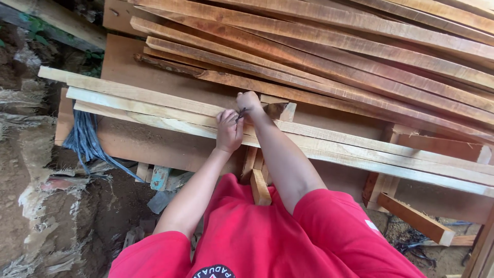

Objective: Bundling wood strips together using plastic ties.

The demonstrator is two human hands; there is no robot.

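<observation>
Biggest thing here is the heap of reddish-brown planks (360,56), leaning in a loose fan across the whole top of the shot. Just below that heap sit a few pale long boards (154,105), laid side by side and running down to the right, on top of a flat brown panel (154,146). Left of the pale boards there's a bundle of blue cord (87,139) hanging down toward the dirt. Under the pale boards a short wooden block (260,188) sticks out toward the person's red shirt (267,242).

Both hands are right on top of the pale boards, about the middle of them. The left hand (229,131) is curled, fingers bunched at the tip. The right hand (249,100) is closed into a fist just above it. Between them they're pinching a small dark thin object (241,114); too tiny to say what it is.
</observation>
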